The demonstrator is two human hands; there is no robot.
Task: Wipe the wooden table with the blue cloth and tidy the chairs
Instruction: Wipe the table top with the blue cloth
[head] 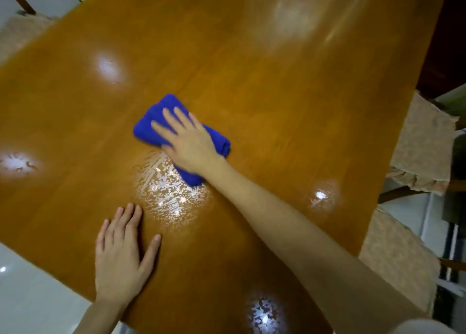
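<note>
Pressing down, my right grip (187,142), released and flat, sits on the blue cloth (148,127) out on the desk (252,81), touching a wet patch (169,190). My left grip (121,255) lies released, palm down, near the desk's edge.

- One wooden table (252,69).
- One blue cloth (148,127), near the table's middle.
- Two hands: left hand (121,255), right hand (189,139).
- Two cushioned chairs at the right edge: far chair (423,144), near chair (396,260).
- Beige cushion fabric (22,31) off the far left corner: one chair or two, unclear.
- One wet patch (169,192).
</note>
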